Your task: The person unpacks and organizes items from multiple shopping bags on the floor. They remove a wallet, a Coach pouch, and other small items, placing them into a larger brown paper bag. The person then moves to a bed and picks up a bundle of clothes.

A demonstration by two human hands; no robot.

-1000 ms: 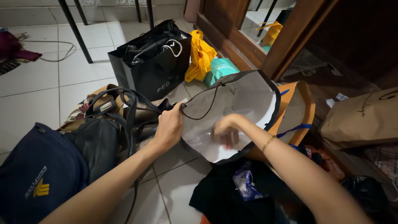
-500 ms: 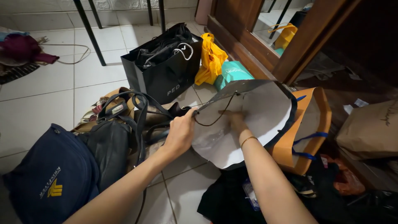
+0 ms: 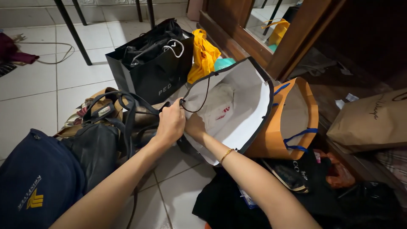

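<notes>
Paper bag [image 3: 246, 106], white inside with a black rim, lies mouth-open on the floor beside the orange bag [image 3: 282, 127]. Left hand [image 3: 171, 123] pinches its rim closed-fisted; right hand [image 3: 196, 126] grips the same edge. Better to keep the mouth wide.

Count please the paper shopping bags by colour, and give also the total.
Black with white inside, open, gripped by the left hand, right hand reaching in: 1
Black, standing, full: 1
Orange with blue handles: 1
Brown: 1
Total: 4
</notes>
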